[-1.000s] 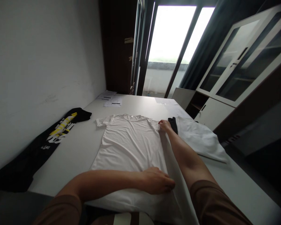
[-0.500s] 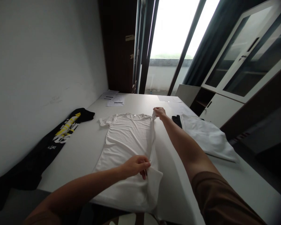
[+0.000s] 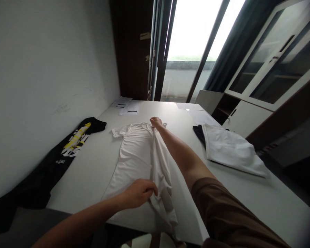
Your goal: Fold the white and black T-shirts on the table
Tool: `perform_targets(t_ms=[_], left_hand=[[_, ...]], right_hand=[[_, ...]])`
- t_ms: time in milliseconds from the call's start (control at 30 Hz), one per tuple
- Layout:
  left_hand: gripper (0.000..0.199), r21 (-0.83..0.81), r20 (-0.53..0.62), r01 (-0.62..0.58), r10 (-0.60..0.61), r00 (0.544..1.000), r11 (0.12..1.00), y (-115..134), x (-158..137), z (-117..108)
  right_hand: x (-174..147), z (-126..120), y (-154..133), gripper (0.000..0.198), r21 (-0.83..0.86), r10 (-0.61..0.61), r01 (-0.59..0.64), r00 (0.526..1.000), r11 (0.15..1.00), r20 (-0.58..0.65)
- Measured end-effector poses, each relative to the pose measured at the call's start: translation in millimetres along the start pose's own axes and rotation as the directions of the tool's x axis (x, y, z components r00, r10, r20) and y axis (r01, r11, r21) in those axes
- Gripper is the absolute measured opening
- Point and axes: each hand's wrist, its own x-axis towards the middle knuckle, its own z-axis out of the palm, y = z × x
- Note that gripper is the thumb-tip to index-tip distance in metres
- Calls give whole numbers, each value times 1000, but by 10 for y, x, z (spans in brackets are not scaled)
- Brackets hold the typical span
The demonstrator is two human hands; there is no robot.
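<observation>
See on the smooth white desk [image 3: 88,179], at the near middle, a thin white short-sleeved T-shirt [image 3: 135,155]. Points its collar to the far side and its hem to the near edge, with the long axis running near to far and leaning only slightly. Lies flat on the left, sleeve included; rises on the right into a loose lengthwise ridge. Pinched at the far end, by the collar, in the bare right hand [image 3: 156,122], with fingers curled together but tips too small to make out. Pinched on a fold toward the near end in the bare left hand [image 3: 138,193], between thumb and fingers. Gripped at two points along the ridge probably to hold the side straight and even; laid flat elsewhere perhaps to give a steady base. Set collar-far likely for reach along the whole length. Against the pale wall [image 3: 54,69] at left, notice a long black garment with yellow and white print [image 3: 53,168]; well apart at right, a folded white cloth garment [image 3: 229,148] beside black fabric [image 3: 199,134]. Placed to either side seemingly to avoid overlap.
</observation>
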Motion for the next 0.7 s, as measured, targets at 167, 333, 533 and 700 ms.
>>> perform_targets(t_ms=[167,333,533,700], left_hand=[[24,171,-56,-18,28,998,985,-40,-80,-28],[45,395,-147,-75,144,979,916,-34,23,89],[9,415,84,-321,316,945,851,11,166,176],[7,236,205,-333,289,935,913,42,17,-43]], right_hand=[[-105,238,-68,34,-64,-33,38,997,997,71],[-144,500,-53,34,-54,-79,86,990,995,119],[-173,686,17,51,-13,-174,179,970,984,170],[-82,656,163,39,7,-197,198,976,980,94]])
